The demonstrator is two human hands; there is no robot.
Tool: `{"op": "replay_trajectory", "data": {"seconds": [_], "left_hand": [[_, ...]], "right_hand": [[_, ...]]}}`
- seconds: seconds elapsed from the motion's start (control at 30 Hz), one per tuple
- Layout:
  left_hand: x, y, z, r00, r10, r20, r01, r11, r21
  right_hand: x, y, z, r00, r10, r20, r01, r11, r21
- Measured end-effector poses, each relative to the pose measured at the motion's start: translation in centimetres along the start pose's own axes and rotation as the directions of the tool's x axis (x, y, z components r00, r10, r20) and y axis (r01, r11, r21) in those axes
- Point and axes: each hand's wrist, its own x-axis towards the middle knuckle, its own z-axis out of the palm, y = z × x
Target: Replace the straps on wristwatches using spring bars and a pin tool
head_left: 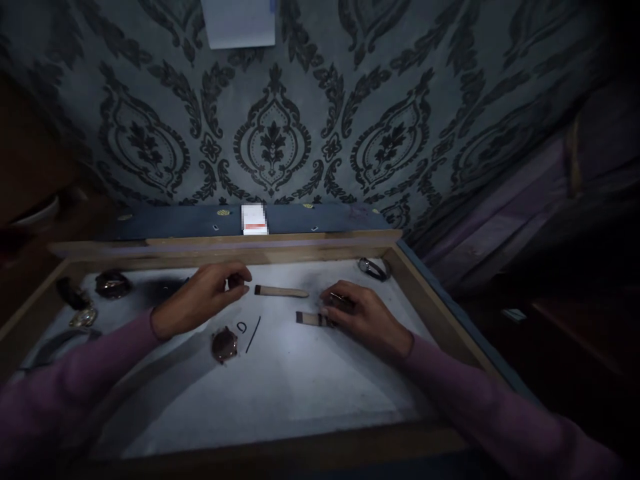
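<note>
My left hand (205,293) hovers over the white tray bottom, its thumb and forefinger curved and apart with nothing visible between them. Just right of it lies a long watch strap piece (281,292), pale side up with one dark end. My right hand (367,317) is closed around something dark with a metallic glint, mostly hidden by the fingers. Under its fingertips a shorter strap piece (307,319) shows; whether it is gripped I cannot tell. A watch case (225,345) without a strap lies below my left hand, beside a small dark loop (241,327) and a thin dark stick (253,335).
A wooden rim (270,252) surrounds the tray. A strapped watch (373,269) lies in the far right corner. At the left are another watch case (113,285) and a gold-coloured watch (83,316). A lit phone (255,219) stands on the blue ledge (190,220) behind.
</note>
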Motion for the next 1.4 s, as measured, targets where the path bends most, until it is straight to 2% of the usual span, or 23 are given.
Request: {"op": "replay_trajectory", "data": {"seconds": [0.13,0.27,0.5,0.7,0.83,0.93,1.07,1.27,1.4], "left_hand": [[-2.5,-1.7,-0.1,0.996,-0.070,-0.057,0.072,0.997,0.035],[-4.5,-2.5,0.6,0.991,-0.115,-0.072,0.116,0.993,0.015],[-6.6,-2.1,0.8,0.992,-0.121,0.045,0.123,0.991,-0.046],[-7.5,-1.1,1.8,0.987,-0.036,0.157,-0.004,0.969,0.248],[-7.8,-0.7,2.5,0.989,-0.043,0.144,-0.019,0.916,0.402],[-7.8,-0.9,2.8,0.990,-0.029,0.136,-0.026,0.922,0.387],[-7.9,-1.1,2.8,0.992,-0.012,0.129,-0.033,0.939,0.343],[-8.0,-0.9,2.4,0.988,0.051,0.143,-0.089,0.957,0.276],[-7.9,-1.0,2.2,0.982,0.079,0.169,-0.126,0.950,0.287]], "right_hand": [[0.9,-0.8,-0.2,1.000,0.019,0.020,-0.017,0.995,-0.096],[2.3,-2.0,0.2,0.996,-0.022,0.090,0.043,0.969,-0.245],[3.6,-1.9,1.4,0.987,0.061,0.151,0.001,0.925,-0.381],[3.5,-1.0,1.7,0.993,0.013,0.114,0.027,0.941,-0.338],[3.5,-1.1,1.7,0.995,0.028,0.095,0.005,0.943,-0.332],[3.5,-1.7,1.4,0.998,0.049,0.048,-0.030,0.945,-0.326],[3.0,-3.1,1.3,1.000,0.025,0.016,-0.020,0.956,-0.292],[1.7,-5.9,2.7,0.992,-0.030,0.120,0.055,0.977,-0.208],[1.4,-7.6,4.1,0.982,-0.057,0.181,0.085,0.985,-0.149]]}}
